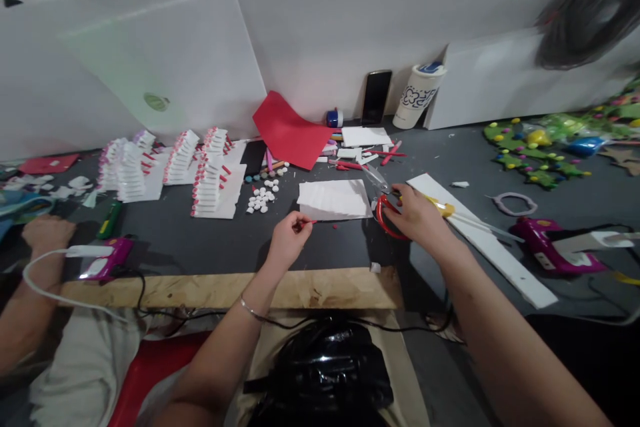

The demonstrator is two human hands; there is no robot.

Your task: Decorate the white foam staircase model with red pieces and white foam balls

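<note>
My left hand (289, 235) is closed in a pinch on a small red strip (309, 221), just in front of a stack of white paper (334, 199). My right hand (416, 213) rests over red-handled scissors (385, 208) whose blades point away from me; its fingers curl on the handle. A long white foam strip (493, 250) lies to the right of that hand. Small red scraps lie on the dark tabletop (200, 240) between my hands.
Rows of white-and-red paper pieces (210, 173), white pellets (263, 197), a red sheet (290, 130), a phone (376, 97) and a cup (419, 95) stand behind. Purple glue guns (547, 247) (105, 260) lie at both sides. Another person's hand (47, 232) is at left. A wooden bar (230, 288) edges the table.
</note>
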